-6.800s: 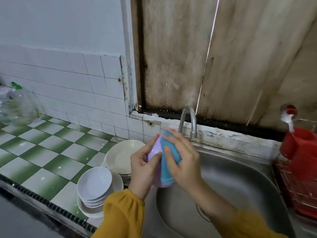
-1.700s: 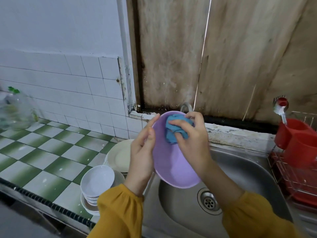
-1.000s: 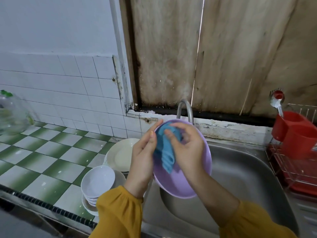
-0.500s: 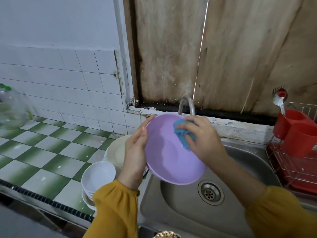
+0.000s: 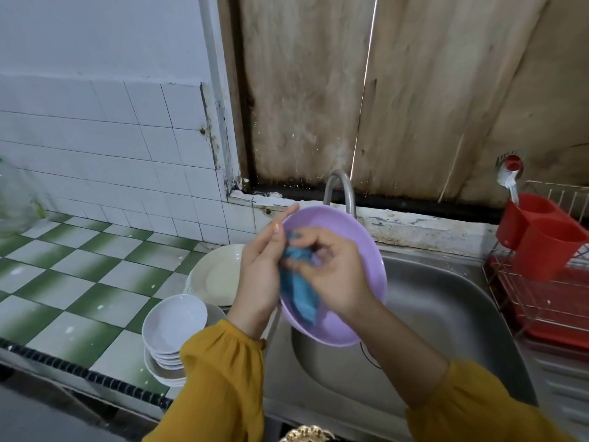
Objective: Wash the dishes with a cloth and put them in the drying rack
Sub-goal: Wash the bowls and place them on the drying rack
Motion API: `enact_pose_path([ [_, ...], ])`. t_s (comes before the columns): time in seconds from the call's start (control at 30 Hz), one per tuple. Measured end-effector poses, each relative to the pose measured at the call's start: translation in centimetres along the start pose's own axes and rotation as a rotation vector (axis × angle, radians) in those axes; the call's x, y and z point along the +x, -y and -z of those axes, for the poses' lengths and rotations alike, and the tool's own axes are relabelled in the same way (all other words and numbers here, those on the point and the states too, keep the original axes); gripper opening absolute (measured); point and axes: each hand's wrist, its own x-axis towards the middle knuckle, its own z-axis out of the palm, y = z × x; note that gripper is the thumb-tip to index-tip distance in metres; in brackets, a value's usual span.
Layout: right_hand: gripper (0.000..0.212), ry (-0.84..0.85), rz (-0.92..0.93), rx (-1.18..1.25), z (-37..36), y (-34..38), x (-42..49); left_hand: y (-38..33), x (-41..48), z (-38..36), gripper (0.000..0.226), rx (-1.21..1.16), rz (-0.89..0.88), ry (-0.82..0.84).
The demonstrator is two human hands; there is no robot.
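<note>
Now left hand (image 5: 259, 275) is pinching purple plate (image 5: 366, 250) rim, right hand (image 5: 331, 275) is clutching blue cloth (image 5: 299, 295); plate probably light, slippery.

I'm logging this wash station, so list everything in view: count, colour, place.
purple plate: one, purple, held tilted over the sink
blue cloth: one, blue, against the plate's inside
sink: one, steel, centre right
tap: one, steel, behind the plate
white bowls: one stack, white, counter's front edge
cream plates: one stack, cream, behind the bowls
counter: one, green and white tiles, left
clear container: one, blurred, far left
drying rack: one, red, right of sink
cutlery holder: one, red, in the rack
spoon: one, silver, upright in the holder
left hand: holds the plate's rim
right hand: grips the cloth
sleeves: two, mustard yellow
</note>
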Motion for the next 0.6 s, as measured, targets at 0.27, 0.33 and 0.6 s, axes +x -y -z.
enact_pose_path([
  [0.27, 0.023, 0.042, 0.157, -0.894, 4.7, -1.6, 2.1, -0.1, -0.5, 1.0, 0.031, -0.021, -0.007, -0.024],
  [0.33, 0.018, -0.109, 0.182, -0.673, 2.8, -1.3, 1.7, 0.7, -0.6, -0.2, 0.030, -0.016, -0.014, -0.009],
  [0.6, 0.022, 0.338, 0.032, -0.949, 4.4, -1.8, 2.1, 0.1, -0.7, 1.1, 0.041, -0.053, -0.049, -0.063],
])
